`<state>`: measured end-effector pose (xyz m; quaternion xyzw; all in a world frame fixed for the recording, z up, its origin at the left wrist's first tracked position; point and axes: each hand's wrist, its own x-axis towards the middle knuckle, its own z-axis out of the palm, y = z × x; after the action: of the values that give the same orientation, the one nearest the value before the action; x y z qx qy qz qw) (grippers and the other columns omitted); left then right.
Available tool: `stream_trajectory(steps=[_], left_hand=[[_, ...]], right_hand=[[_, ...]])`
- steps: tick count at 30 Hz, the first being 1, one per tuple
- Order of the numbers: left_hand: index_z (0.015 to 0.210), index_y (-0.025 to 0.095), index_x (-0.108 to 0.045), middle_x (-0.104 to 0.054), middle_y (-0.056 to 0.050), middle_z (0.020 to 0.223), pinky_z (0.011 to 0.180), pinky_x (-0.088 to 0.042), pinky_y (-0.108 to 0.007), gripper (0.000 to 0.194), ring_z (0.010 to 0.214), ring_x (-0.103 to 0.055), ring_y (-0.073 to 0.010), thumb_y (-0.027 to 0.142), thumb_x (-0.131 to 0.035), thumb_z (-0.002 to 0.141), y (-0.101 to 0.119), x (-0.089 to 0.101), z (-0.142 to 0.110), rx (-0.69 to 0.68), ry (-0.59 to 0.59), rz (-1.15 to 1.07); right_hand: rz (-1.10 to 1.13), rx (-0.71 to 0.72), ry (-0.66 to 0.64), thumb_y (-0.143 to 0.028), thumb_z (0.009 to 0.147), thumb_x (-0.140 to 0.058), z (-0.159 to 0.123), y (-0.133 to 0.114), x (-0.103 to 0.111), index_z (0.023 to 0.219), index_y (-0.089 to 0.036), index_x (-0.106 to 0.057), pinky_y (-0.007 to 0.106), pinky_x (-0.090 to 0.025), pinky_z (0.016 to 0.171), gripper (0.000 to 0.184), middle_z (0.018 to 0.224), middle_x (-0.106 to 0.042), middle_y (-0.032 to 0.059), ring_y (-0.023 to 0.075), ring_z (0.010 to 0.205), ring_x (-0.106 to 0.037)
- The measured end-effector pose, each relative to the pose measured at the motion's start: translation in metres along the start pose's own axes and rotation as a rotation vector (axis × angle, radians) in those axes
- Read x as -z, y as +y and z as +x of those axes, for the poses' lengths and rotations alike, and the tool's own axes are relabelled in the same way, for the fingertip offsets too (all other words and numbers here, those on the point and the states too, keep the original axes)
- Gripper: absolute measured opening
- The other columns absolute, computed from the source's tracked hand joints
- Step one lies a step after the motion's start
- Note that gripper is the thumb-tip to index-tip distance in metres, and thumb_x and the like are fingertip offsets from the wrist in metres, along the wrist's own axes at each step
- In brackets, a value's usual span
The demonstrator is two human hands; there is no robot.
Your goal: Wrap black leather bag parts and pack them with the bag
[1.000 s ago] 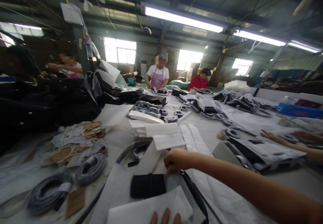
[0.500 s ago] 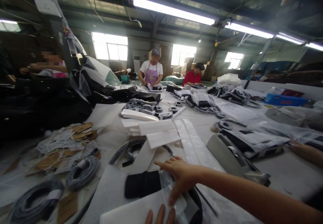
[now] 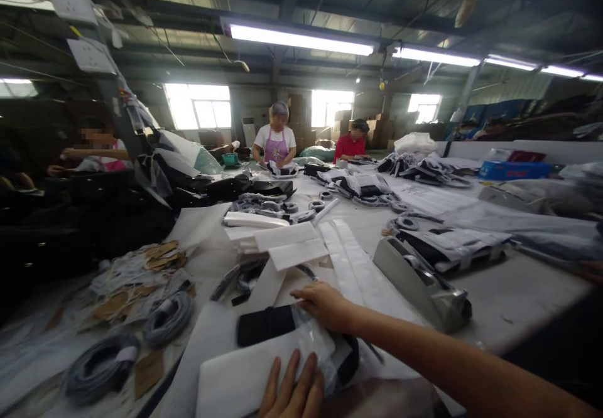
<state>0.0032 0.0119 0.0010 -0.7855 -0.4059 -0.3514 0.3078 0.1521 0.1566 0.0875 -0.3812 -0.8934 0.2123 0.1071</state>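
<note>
Hands: two. The left hand (image 3: 293, 393) lay flat on one white sheet (image 3: 240, 371), its fingers a little apart. The right hand (image 3: 325, 305) rested on some clear plastic (image 3: 315, 336); I could not tell if it pinched it.
Black piece: one black piece (image 3: 266, 325) lay on the table in front of the person, just left of the right hand. The white sheet touched its near edge.
Wrapped coils: two big gray coils, one near (image 3: 78, 377) and one a bit farther off (image 3: 157, 333), sat at the left.
Brown card: one brown card (image 3: 149, 375) lay alone beside them, near a messy pile of tags (image 3: 162, 258).
Gray machine: one gray machine (image 3: 414, 280) stood to the right of the right hand.
Blue box: one blue box (image 3: 513, 171) was far back on the right.
Table: the table (image 3: 527, 302) was white, long and very full.
Room: big and dim, with long lights (image 3: 301, 40) up high and three bright windows on the far wall. Three people sat or stood across the way.
Hard to see: the bottom edge cut off the left hand. The tags were too jumbled to count, and the black bags (image 3: 85, 230) at the left were too dark. The plastic hid part of what lay under it.
</note>
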Motion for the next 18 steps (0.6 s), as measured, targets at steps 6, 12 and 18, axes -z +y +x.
stream_trajectory(steps=[6, 12, 18], left_hand=[[0.126, 0.021, -0.063, -0.067, -0.001, 0.132, 0.118, -0.036, -0.035, 0.041, 0.122, -0.062, -0.0165, 0.017, -0.033, 0.1, -0.011, 0.029, 0.009, -0.171, -0.176, 0.045], [0.136, 0.02, -0.054, -0.062, 0.003, 0.138, 0.108, -0.049, -0.032, 0.043, 0.128, -0.057, -0.0163, 0.011, -0.036, 0.098, -0.03, 0.075, 0.014, -0.237, -0.264, 0.148], [0.14, 0.025, -0.05, -0.052, 0.006, 0.148, 0.125, -0.021, -0.042, 0.048, 0.136, -0.048, -0.0147, 0.007, -0.034, 0.099, -0.076, 0.111, 0.002, -0.295, -0.374, 0.292]], right_hand=[[0.04, 0.2, 0.133, -0.021, 0.095, -0.054, -0.083, -0.03, -0.003, 0.133, -0.022, -0.061, 0.044, -0.035, 0.116, 0.039, 0.131, -0.067, 0.0082, 0.0238, 0.122, -0.061], [-0.298, 0.439, 0.191, -0.019, 0.09, -0.064, -0.124, -0.007, -0.043, 0.152, -0.019, -0.035, 0.049, -0.042, 0.114, 0.069, 0.151, -0.048, 0.0092, 0.0285, 0.138, -0.047], [-0.49, 0.555, 0.353, -0.004, 0.099, -0.037, -0.115, 0.0, -0.048, 0.146, -0.016, -0.044, 0.043, -0.052, 0.106, 0.049, 0.144, -0.056, 0.0056, 0.0229, 0.128, -0.058]])
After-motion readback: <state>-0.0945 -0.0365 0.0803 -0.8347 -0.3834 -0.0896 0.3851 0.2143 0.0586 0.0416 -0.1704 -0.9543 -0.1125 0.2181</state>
